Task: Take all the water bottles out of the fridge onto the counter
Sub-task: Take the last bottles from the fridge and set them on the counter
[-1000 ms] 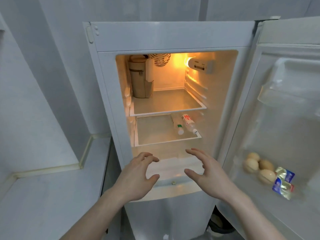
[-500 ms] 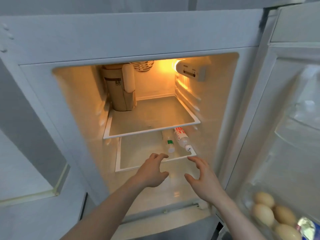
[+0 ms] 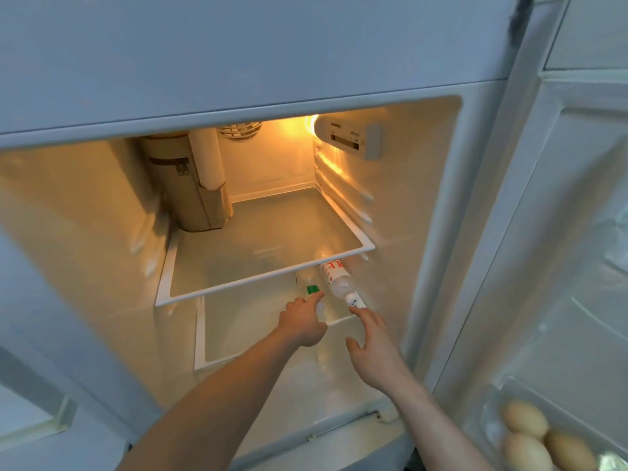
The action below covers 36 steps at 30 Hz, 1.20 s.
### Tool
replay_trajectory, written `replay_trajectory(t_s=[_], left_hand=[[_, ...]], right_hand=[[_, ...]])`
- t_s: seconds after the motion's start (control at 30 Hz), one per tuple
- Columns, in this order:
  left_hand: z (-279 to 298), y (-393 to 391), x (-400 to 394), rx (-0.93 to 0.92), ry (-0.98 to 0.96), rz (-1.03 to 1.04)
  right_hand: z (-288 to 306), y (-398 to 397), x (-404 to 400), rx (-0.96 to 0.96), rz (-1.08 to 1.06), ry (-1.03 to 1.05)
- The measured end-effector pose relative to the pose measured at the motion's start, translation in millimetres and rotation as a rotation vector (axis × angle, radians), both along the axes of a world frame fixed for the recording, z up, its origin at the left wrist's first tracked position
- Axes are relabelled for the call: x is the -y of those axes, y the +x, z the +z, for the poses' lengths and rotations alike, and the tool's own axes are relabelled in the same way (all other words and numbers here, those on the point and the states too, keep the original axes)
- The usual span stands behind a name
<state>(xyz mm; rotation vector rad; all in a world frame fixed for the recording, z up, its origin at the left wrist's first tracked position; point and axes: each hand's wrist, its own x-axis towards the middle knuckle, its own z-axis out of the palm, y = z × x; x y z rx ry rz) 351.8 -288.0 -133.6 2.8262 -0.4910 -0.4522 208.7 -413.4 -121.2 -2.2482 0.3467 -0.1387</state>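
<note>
Your left hand [image 3: 302, 326] reached into the fridge [image 3: 438, 212], fingers extended and holding nothing, index tip at the green cap of the green-capped bottle [image 3: 311, 283]. Your right hand [image 3: 372, 345] was spread, empty, fingertip just short of the white cap of the red-labelled bottle [image 3: 336, 278]. Both bottles lay flat on the lower shelf [image 3: 258, 321], side by side, long axes front-to-back, caps toward you. Red-labelled one sat right of the green-capped one. Eggs [image 3: 530, 436] sat in the door.
</note>
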Motion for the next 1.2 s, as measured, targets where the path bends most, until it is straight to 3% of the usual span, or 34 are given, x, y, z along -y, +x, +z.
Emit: replay_trajectory(t_s=[0.47, 0.93, 1.2], left_hand=[[-8, -23, -50, 0.154, -0.018, 0.028], [-24, -59, -96, 0.185, -0.109, 0.182], [-33, -76, -101, 0.194, -0.118, 0.208]], right_hand=[[-15, 90, -20, -0.284, -0.143, -0.152], [-33, 99, -15, -0.330, 0.022, -0.404], [-39, 88, -25, -0.247, 0.065, -0.483]])
